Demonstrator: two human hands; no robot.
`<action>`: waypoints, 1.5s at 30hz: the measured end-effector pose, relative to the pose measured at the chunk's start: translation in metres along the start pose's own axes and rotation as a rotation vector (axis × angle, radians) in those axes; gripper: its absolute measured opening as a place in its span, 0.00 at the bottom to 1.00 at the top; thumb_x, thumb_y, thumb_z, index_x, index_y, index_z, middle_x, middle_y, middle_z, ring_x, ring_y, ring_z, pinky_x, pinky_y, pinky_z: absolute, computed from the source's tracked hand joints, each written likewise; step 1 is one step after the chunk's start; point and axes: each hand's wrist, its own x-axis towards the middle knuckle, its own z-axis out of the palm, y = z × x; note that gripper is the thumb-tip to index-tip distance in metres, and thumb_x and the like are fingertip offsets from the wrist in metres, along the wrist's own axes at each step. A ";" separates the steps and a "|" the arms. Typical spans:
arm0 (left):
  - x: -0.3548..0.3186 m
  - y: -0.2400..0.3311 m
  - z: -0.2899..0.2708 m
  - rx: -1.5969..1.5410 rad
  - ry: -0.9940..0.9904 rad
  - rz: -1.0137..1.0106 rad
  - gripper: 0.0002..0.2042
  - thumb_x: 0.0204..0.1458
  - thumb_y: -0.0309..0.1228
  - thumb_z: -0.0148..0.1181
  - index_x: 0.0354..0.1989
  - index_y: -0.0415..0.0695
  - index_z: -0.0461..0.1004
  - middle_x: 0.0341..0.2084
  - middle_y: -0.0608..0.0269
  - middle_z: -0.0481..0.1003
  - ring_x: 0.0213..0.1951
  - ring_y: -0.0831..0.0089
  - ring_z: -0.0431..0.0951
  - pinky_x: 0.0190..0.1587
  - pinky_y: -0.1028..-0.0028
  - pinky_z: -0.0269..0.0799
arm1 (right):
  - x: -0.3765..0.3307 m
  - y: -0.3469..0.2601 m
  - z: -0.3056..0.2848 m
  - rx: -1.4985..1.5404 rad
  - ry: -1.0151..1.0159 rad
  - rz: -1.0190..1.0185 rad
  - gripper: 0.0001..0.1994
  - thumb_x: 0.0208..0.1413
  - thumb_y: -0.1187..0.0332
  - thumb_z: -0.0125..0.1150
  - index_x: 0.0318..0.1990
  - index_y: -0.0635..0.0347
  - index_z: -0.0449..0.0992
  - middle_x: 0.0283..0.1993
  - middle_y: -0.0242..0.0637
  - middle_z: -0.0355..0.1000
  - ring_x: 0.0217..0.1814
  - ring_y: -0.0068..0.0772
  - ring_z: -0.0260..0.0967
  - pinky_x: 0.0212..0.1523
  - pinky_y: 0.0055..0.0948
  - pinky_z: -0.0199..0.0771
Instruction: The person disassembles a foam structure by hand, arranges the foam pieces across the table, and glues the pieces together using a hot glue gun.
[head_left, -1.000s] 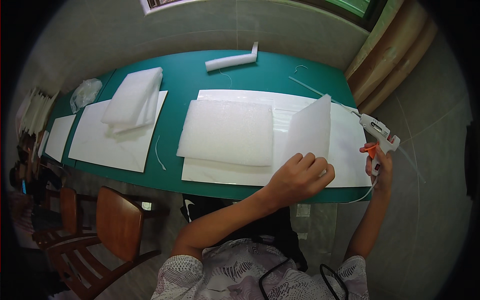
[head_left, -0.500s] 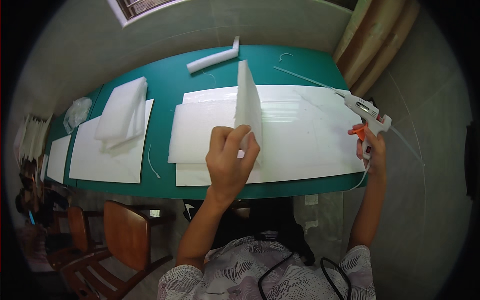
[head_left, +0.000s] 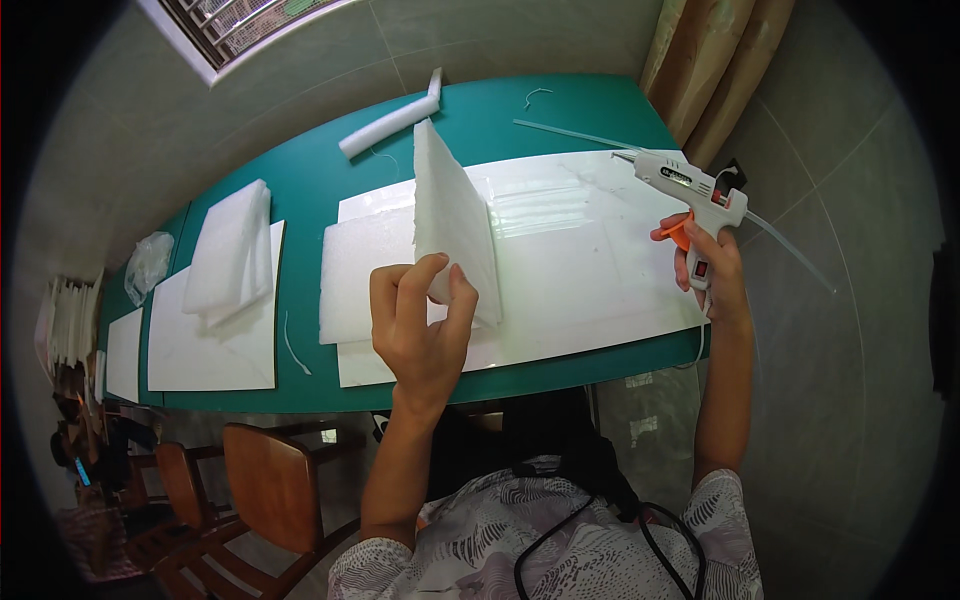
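My left hand pinches the near edge of a raised white foam sheet between thumb and fingers. That sheet stands tilted up from a large glossy white board. To its left, flat white foam lies over the board's left end; whether both are one folded piece I cannot tell. My right hand grips the handle of a white hot glue gun, fingers at its orange trigger. The nozzle points left above the board's far right part, and a clear glue stick sticks out behind.
On the green table lie a bent foam strip, a loose glue stick and thin scraps. Folded foam rests on another white board at left, beside a plastic bag. Wooden chairs stand at lower left.
The whole view has shifted and turned a little. The raised foam sheet leans slightly further left with my left hand. My right hand still holds the glue gun over the board's right side.
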 end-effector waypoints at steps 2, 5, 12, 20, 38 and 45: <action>0.001 0.001 0.002 -0.014 0.000 0.005 0.13 0.40 0.17 0.66 0.36 0.39 0.75 0.26 0.60 0.69 0.26 0.71 0.71 0.26 0.74 0.68 | 0.000 -0.001 0.001 0.005 0.000 -0.003 0.25 0.58 0.60 0.55 0.55 0.73 0.64 0.39 0.52 0.75 0.13 0.16 0.62 0.12 0.15 0.64; 0.001 0.004 0.004 -0.026 -0.006 0.013 0.13 0.39 0.17 0.66 0.36 0.39 0.75 0.26 0.60 0.69 0.26 0.71 0.71 0.26 0.74 0.68 | 0.002 0.000 0.001 0.009 -0.013 0.008 0.26 0.57 0.61 0.55 0.56 0.74 0.64 0.38 0.53 0.75 0.13 0.16 0.62 0.12 0.15 0.64; -0.001 0.013 0.009 -0.043 -0.014 0.091 0.14 0.38 0.15 0.67 0.36 0.39 0.75 0.25 0.60 0.68 0.23 0.72 0.71 0.20 0.75 0.68 | 0.001 -0.002 0.006 -0.020 -0.008 0.014 0.25 0.57 0.61 0.55 0.55 0.74 0.65 0.39 0.53 0.75 0.14 0.16 0.62 0.12 0.16 0.65; -0.009 0.021 0.005 -0.031 -0.026 0.095 0.14 0.39 0.15 0.67 0.36 0.39 0.75 0.26 0.60 0.69 0.25 0.71 0.71 0.23 0.74 0.68 | -0.001 -0.004 0.016 0.000 0.020 0.025 0.26 0.53 0.59 0.61 0.52 0.72 0.68 0.38 0.48 0.76 0.15 0.20 0.64 0.13 0.17 0.65; -0.014 0.009 0.020 -0.013 -0.024 0.158 0.20 0.39 0.14 0.66 0.44 0.36 0.71 0.28 0.55 0.72 0.26 0.66 0.73 0.26 0.71 0.71 | 0.074 -0.008 0.120 0.096 -0.064 0.003 0.24 0.46 0.59 0.72 0.43 0.66 0.69 0.32 0.35 0.67 0.27 0.20 0.65 0.26 0.22 0.67; -0.016 -0.003 0.025 -0.076 -0.018 0.189 0.19 0.39 0.14 0.65 0.43 0.35 0.72 0.26 0.56 0.70 0.24 0.65 0.72 0.23 0.71 0.69 | 0.095 -0.009 0.169 0.129 -0.124 -0.025 0.23 0.46 0.56 0.73 0.41 0.62 0.69 0.31 0.31 0.67 0.26 0.18 0.64 0.25 0.19 0.66</action>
